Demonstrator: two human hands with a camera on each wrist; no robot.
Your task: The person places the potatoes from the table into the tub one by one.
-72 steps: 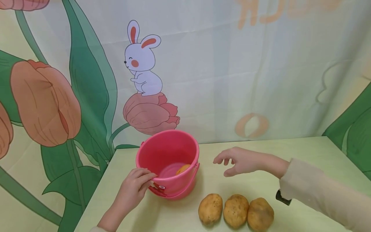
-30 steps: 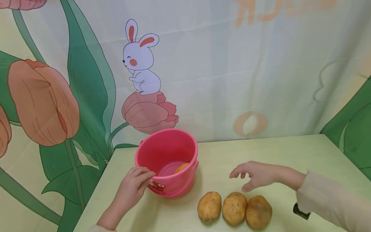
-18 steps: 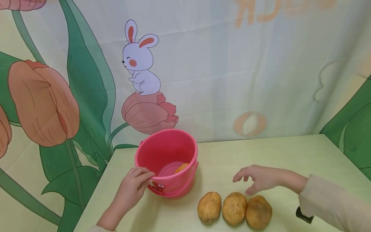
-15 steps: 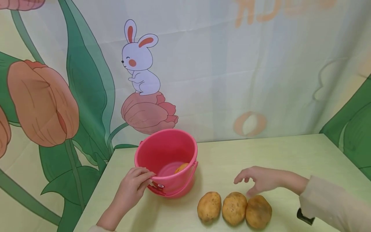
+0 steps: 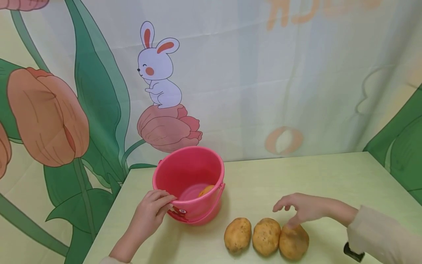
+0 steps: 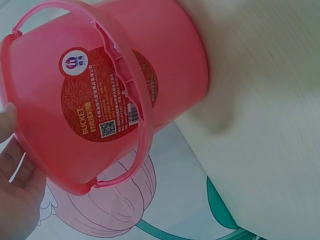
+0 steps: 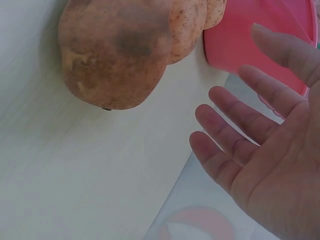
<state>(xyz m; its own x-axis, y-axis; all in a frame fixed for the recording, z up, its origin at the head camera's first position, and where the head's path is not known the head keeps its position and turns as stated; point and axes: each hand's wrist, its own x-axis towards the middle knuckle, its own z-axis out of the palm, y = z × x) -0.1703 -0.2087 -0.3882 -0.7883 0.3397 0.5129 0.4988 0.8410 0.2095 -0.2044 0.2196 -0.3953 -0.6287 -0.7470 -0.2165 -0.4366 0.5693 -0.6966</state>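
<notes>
A pink plastic bucket (image 5: 201, 211) stands tilted slightly toward me on the table, a yellowish rounded thing (image 5: 207, 190) partly visible inside it. My left hand (image 5: 150, 211) grips its near-left rim, thumb on the outside and fingers over the edge; the left wrist view shows the bucket's label (image 6: 100, 95) and lowered handle (image 6: 142, 100). Three potatoes lie in a row right of the bucket: a left potato (image 5: 237, 235), a middle potato (image 5: 266, 237) and a right potato (image 5: 294, 244). Above the right potato hovers my right hand (image 5: 306, 208), fingers spread and holding nothing.
The pale table (image 5: 329, 176) reaches back to a printed cloth (image 5: 237, 91) with a rabbit and tulips. A dark band (image 5: 353, 253) shows at my right sleeve (image 5: 379, 227).
My right hand has moved from beside the bucket rightward and down to over the right potato. The left hand has stayed on the bucket rim, and the potatoes have not moved.
</notes>
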